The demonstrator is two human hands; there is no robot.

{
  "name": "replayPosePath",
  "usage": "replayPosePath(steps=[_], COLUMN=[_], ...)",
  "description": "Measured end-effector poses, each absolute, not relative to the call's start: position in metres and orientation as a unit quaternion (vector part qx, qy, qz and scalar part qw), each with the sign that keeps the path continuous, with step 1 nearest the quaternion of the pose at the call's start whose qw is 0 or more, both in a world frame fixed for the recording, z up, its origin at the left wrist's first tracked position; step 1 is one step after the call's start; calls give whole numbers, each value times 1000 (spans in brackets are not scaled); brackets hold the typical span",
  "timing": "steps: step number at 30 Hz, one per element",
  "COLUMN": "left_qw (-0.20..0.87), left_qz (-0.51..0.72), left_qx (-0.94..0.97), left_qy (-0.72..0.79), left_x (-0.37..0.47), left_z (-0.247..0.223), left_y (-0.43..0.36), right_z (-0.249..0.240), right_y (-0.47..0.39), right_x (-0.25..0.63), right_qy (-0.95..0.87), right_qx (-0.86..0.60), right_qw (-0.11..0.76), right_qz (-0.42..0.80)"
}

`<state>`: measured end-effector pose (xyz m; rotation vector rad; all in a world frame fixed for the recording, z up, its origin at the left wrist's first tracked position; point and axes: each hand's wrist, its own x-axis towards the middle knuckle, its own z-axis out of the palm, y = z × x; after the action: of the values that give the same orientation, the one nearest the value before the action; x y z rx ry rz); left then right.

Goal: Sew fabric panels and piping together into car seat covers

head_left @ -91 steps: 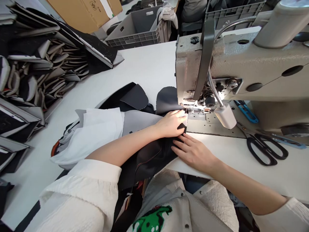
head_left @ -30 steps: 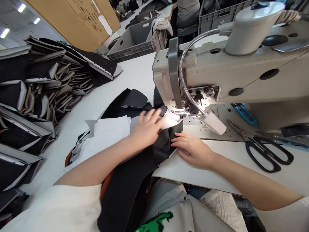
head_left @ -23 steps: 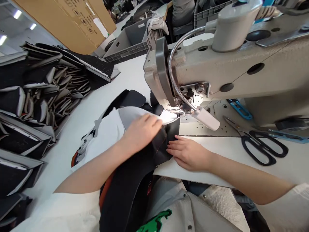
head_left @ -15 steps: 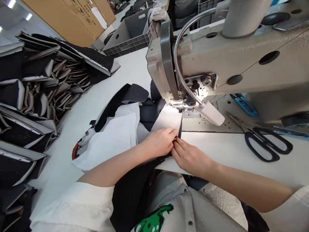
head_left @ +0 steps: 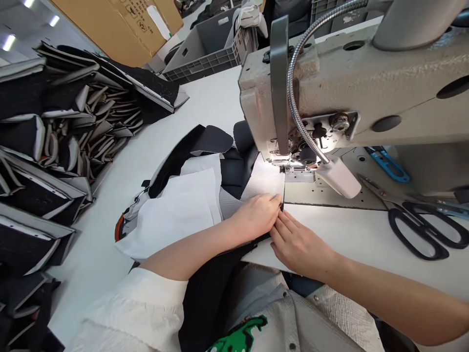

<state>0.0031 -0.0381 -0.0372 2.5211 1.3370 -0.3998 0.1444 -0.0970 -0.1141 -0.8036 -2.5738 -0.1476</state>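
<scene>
A black fabric piece with white and grey backing (head_left: 266,178) runs up under the presser foot of the sewing machine (head_left: 330,88). My left hand (head_left: 259,215) lies on this piece, its thumb and fingers pinched together at the right edge. Right against it, my right hand (head_left: 298,242) grips the same edge from the other side, fingers pressed together. What lies between the fingertips is mostly hidden. White sheets of backing (head_left: 183,200) spread to the left of my left hand, and black fabric hangs over the table's front edge.
Large black-handled scissors (head_left: 417,220) and blue snips (head_left: 390,164) lie right of the machine's lamp (head_left: 339,177). Stacks of black padded pieces (head_left: 98,122) fill the left. A grey crate (head_left: 208,54) and a cardboard box (head_left: 120,29) stand behind the white table (head_left: 110,195).
The view has shifted, so the machine and the scissors appear farther right. Both hands keep their grip at the fabric edge, with little visible motion relative to the machine.
</scene>
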Motion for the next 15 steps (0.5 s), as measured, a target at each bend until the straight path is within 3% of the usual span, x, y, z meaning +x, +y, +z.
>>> replayPosePath(steps=[10,15], left_qw=[60,7], left_qz=[-124,-80], left_qx=[870,916], left_qy=[473,394], left_x=[13,12], left_z=[-48,-58], left_y=[-1,12], right_z=[-110,-106], right_y=[-59,-45], right_x=[153,153], right_qy=[-920,-912], right_qx=[-315,-335], right_qw=[230,225], right_qz=[36,75])
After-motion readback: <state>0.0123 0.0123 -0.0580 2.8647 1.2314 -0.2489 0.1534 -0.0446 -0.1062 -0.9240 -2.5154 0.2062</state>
